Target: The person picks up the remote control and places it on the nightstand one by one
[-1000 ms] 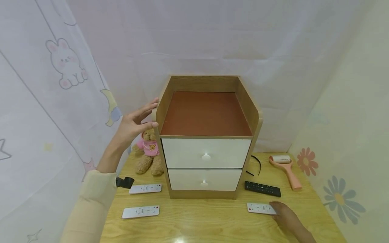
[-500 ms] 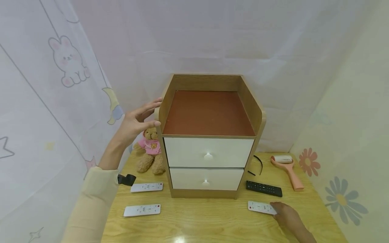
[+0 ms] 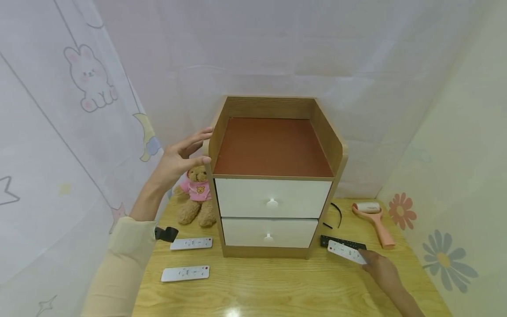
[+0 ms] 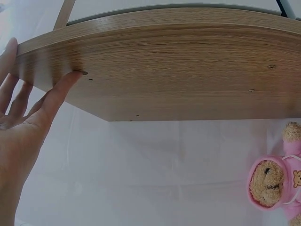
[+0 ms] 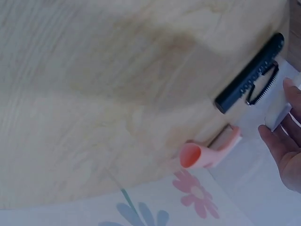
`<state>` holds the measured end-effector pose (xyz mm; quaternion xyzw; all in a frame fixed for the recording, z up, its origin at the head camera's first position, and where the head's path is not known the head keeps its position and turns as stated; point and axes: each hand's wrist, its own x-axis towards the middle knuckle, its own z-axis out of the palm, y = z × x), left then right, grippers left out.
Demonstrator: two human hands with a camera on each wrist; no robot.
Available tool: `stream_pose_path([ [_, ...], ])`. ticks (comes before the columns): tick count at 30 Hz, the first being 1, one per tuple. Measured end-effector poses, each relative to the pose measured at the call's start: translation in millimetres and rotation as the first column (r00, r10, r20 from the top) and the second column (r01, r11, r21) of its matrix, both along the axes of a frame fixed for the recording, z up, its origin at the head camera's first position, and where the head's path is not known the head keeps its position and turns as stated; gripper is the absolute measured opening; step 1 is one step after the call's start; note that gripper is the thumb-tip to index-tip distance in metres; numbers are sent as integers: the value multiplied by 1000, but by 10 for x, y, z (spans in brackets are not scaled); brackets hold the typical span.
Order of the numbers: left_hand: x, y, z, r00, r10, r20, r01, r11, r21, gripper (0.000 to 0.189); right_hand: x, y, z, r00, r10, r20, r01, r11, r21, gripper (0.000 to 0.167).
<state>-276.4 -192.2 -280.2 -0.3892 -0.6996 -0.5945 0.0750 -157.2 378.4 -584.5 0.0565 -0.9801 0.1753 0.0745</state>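
My left hand (image 3: 176, 160) rests with extended fingers against the left side panel of a small wooden cabinet (image 3: 265, 252), fingertips right at its upper edge. In the left wrist view the fingers (image 4: 56, 94) touch the panel (image 4: 178, 70). The cabinet has two white drawers, both pushed in, and a brown top. Between thumb and fingers my right hand (image 3: 382, 270) pinches a white remote control (image 3: 346, 252) by one end. It is raised and tilted, and overlaps a black remote control (image 3: 325, 241) in the head view. Part of the white remote (image 5: 278, 115) shows in the right wrist view.
Two white remotes, one nearer (image 3: 185, 274) and one farther (image 3: 191, 243), lie left of the cabinet. A teddy bear (image 3: 198, 193) in pink sits behind them. On the right are a black headband (image 3: 338, 213) and an orange-pink lint roller (image 3: 378, 226). Printed curtains surround the table (image 3: 253, 290).
My right hand has lifted the white remote off the table and moved it slightly away from me, towards the black remote. The left hand stays at the cabinet's side.
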Motion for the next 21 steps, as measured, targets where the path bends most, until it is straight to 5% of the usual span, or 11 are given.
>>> stream_pose_path([
  [5, -21, -20, 13, 1000, 11, -3, -11, 1000, -8, 54, -61, 42, 263, 995, 15, -101, -18, 999, -34, 47],
  [11, -49, -34, 23, 1000, 11, 11, -11, 1000, 2, 54, -137, 52, 706, 937, 103, -335, -94, 995, 42, 48],
  [21, -48, 8, -13, 999, 11, 41, -10, 1000, -11, 54, -176, 174, 1338, 939, 46, -340, -29, 998, 56, 48],
])
